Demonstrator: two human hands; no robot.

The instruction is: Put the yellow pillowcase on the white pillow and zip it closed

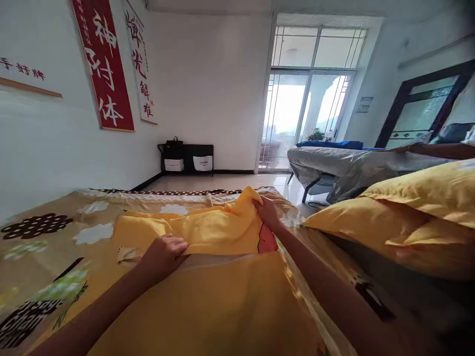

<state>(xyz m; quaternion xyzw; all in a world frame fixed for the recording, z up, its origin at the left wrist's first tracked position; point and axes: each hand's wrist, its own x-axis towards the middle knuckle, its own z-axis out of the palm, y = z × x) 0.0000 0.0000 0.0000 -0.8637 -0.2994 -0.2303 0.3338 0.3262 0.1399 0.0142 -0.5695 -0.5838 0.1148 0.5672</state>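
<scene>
A yellow cloth [218,306] lies spread on the patterned bed sheet [122,205], its far part folded back toward me in a creased flap. It matches the pillows at the right, but I cannot tell its exact kind. A red-pink printed patch shows at the flap's right end. My right hand [269,212] is closed on the flap's far right corner, which stands raised off the bed. My left hand [165,254] is closed at the flap's near edge, left of the middle, with its fingertips partly hidden against the fabric.
Plump yellow pillows [426,217] are stacked at the right. Beyond them, another person's arm [438,150] reaches over a table covered in plastic sheeting [326,158]. A low black rack [187,153] with bags stands by the far wall. Glass doors [304,118] are at the back.
</scene>
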